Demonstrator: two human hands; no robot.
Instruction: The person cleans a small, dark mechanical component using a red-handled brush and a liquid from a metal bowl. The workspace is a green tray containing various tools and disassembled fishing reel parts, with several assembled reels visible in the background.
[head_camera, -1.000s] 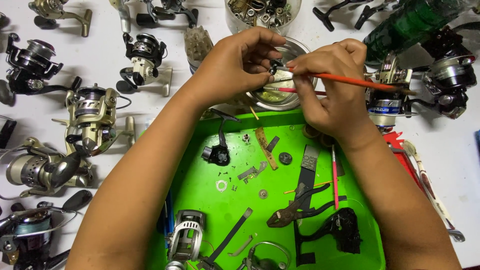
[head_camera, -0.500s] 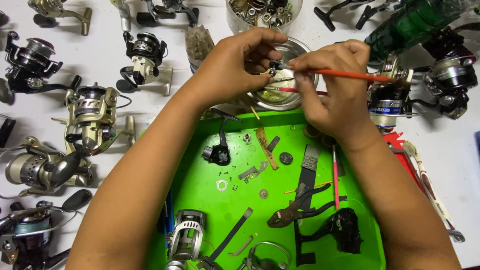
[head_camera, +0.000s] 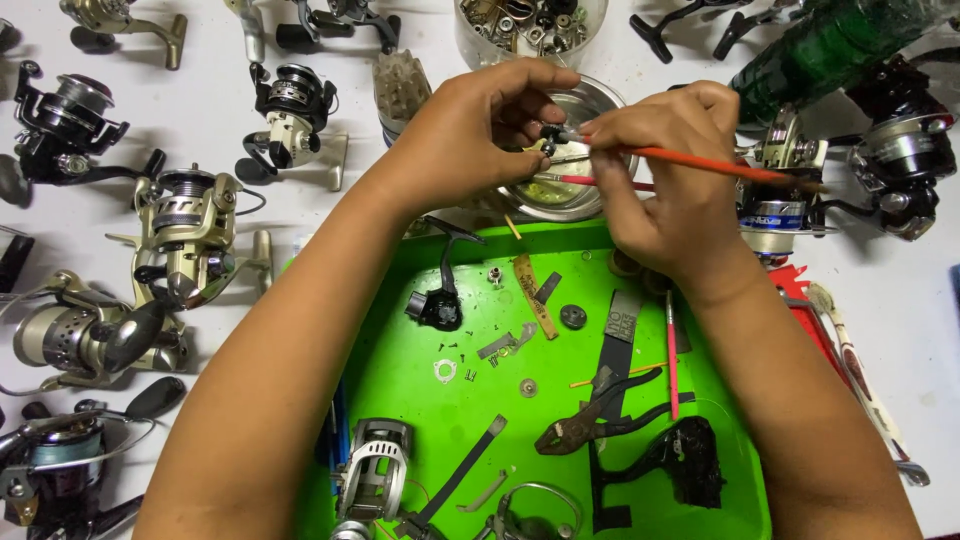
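Observation:
My left hand (head_camera: 480, 130) pinches a small dark reel part (head_camera: 549, 133) over a round metal bowl (head_camera: 590, 110). My right hand (head_camera: 665, 170) holds a thin orange-handled brush (head_camera: 720, 165) with its tip against that part. Both hands hover just beyond the far edge of a bright green tray (head_camera: 400, 370). On the tray lie a black reel handle piece (head_camera: 437, 300), a silver reel body (head_camera: 375, 470), brown pliers (head_camera: 590, 420), a black reel frame (head_camera: 685, 460) and small washers and screws.
Several fishing reels stand on the white table at left (head_camera: 185, 230) and right (head_camera: 900, 150). A clear jar of metal parts (head_camera: 530, 25) sits behind the bowl. A dark green bottle (head_camera: 830, 40) lies at top right. A red tool (head_camera: 800, 290) rests beside the tray.
The brush in my right hand has shifted slightly against the small part; both hands stay over the bowl.

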